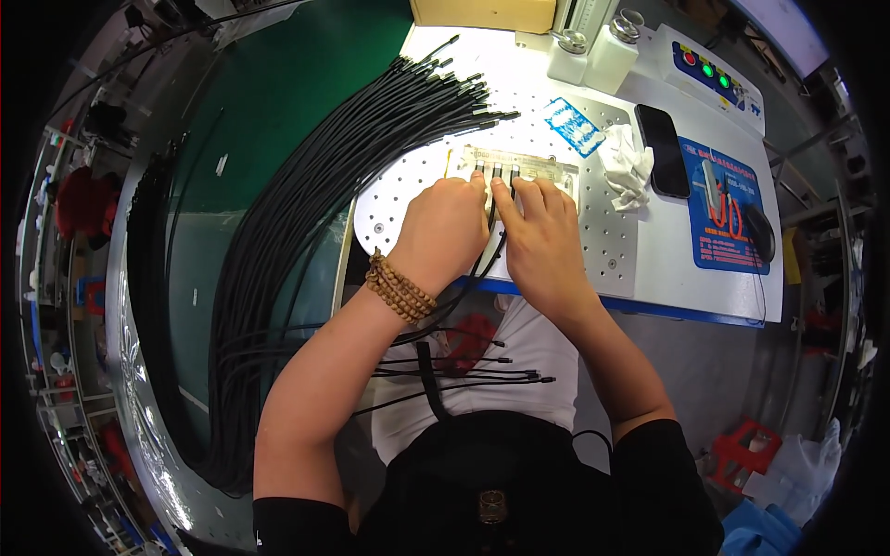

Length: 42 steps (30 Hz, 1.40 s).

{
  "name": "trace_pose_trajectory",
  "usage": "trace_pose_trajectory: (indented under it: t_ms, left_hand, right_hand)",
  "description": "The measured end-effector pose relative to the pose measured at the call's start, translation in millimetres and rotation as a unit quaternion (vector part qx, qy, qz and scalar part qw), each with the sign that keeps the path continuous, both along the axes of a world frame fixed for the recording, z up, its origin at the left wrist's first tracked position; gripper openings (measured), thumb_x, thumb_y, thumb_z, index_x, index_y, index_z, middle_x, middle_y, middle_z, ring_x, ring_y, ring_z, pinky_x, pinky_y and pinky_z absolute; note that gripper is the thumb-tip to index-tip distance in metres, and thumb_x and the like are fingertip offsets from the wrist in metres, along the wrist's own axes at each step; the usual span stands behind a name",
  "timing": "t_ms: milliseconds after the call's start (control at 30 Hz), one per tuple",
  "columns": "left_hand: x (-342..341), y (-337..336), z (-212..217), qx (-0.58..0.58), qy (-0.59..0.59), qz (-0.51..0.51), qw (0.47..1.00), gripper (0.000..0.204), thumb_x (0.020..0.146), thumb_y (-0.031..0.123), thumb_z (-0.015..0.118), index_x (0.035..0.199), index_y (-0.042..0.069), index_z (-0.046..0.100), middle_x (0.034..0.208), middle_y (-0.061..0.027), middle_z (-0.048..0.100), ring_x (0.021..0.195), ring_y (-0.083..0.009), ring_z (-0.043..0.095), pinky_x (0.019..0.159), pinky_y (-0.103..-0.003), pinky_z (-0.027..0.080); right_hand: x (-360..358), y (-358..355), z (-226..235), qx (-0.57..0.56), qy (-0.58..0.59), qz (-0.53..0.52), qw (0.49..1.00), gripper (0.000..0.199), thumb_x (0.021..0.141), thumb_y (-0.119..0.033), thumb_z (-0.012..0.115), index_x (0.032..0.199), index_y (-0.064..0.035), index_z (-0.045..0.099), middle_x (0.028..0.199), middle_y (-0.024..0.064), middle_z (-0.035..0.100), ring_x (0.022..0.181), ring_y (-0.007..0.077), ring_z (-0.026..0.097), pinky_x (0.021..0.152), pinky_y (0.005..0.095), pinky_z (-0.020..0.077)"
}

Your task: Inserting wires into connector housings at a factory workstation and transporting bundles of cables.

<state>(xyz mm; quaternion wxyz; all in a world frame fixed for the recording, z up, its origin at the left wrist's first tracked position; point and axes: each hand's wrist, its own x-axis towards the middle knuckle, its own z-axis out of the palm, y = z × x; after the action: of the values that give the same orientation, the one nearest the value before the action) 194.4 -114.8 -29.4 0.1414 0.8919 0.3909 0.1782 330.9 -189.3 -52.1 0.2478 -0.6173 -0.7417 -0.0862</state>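
Both hands at clear jig point(519, 169), far middle of white plate point(389, 208). Left hand point(445, 227) and right hand point(538, 236) pinch black cable point(492, 211) ends into slots. Best: push straight, gently. Big cable bundle point(306, 232) left.

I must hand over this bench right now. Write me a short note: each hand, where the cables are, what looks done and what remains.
Left hand, with a bead bracelet on the wrist: fingertips press thin black cable ends into the clear slotted plastic fixture on the white perforated plate.
Right hand: fingers on the same fixture, beside the left hand, steadying those ends.
Cables: a large bundle of long black cables fans across the green mat to the left; several loose cable ends lie over the lap.
Done: a few ends sit in the fixture slots.
Left: the big bundle appears not yet loaded.
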Motion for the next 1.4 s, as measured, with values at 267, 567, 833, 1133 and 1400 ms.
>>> trace_pose_trajectory:
  t_ms: [267, 567, 833, 1133, 1400]
  left_hand:
    - [-7, -3, 8, -0.038, 0.022, -0.005, 0.999, 0.036, 0.083, 0.015, 0.058, 0.112, -0.007, 0.061, 0.085, -0.0194, 0.065, 0.077, -0.0319, 0.067, 0.066, -0.039, 0.056]
    - [-6, -31, 3, -0.025, -0.002, -0.006, 1.0, 0.069, 0.075, 0.014, 0.066, 0.132, -0.015, 0.038, 0.092, -0.0248, 0.063, 0.08, -0.0363, 0.065, 0.07, -0.042, 0.056]
    - [-31, -74, 34, -0.28, -0.18, -0.057, 0.941, 0.05, 0.08, 0.014, 0.065, 0.123, -0.007, 0.051, 0.085, -0.0232, 0.065, 0.075, -0.0389, 0.064, 0.067, -0.043, 0.052]
    - [-144, 47, 12, 0.177, 0.051, 0.197, 0.963, 0.019, 0.082, 0.016, 0.069, 0.092, 0.0, 0.066, 0.094, -0.0143, 0.062, 0.094, -0.0313, 0.057, 0.084, -0.04, 0.048]
    - [-153, 57, 25, -0.044, -0.114, 0.25, 0.961, 0.014, 0.087, 0.011, 0.065, 0.091, -0.002, 0.063, 0.095, -0.0164, 0.063, 0.092, -0.0336, 0.06, 0.081, -0.039, 0.048]
  right_hand:
    - [0, -1, 0, 0.013, -0.004, 0.001, 1.0, 0.051, 0.076, 0.0, 0.055, 0.126, -0.002, 0.055, 0.118, 0.0142, 0.053, 0.113, 0.0318, 0.048, 0.097, 0.0439, 0.0376]
    - [7, 0, -5, 0.009, 0.05, 0.021, 0.999, 0.058, 0.073, -0.001, 0.061, 0.13, -0.0026, 0.053, 0.12, 0.0155, 0.053, 0.116, 0.0337, 0.048, 0.099, 0.0454, 0.0364]
    - [5, -22, 35, 0.039, -0.07, 0.089, 0.993, 0.044, 0.078, -0.004, 0.058, 0.121, -0.0009, 0.057, 0.099, 0.0153, 0.061, 0.103, 0.0282, 0.058, 0.09, 0.0433, 0.043]
    - [8, -88, 33, -0.407, -0.022, 0.3, 0.862, 0.057, 0.076, -0.035, 0.077, 0.12, -0.0041, 0.06, 0.099, 0.0174, 0.066, 0.091, 0.0368, 0.063, 0.084, 0.0441, 0.0484]
    - [-11, -43, 41, -0.43, 0.166, 0.3, 0.835, 0.047, 0.084, -0.028, 0.073, 0.119, -0.0009, 0.06, 0.104, 0.0132, 0.067, 0.095, 0.0279, 0.065, 0.085, 0.036, 0.0506]
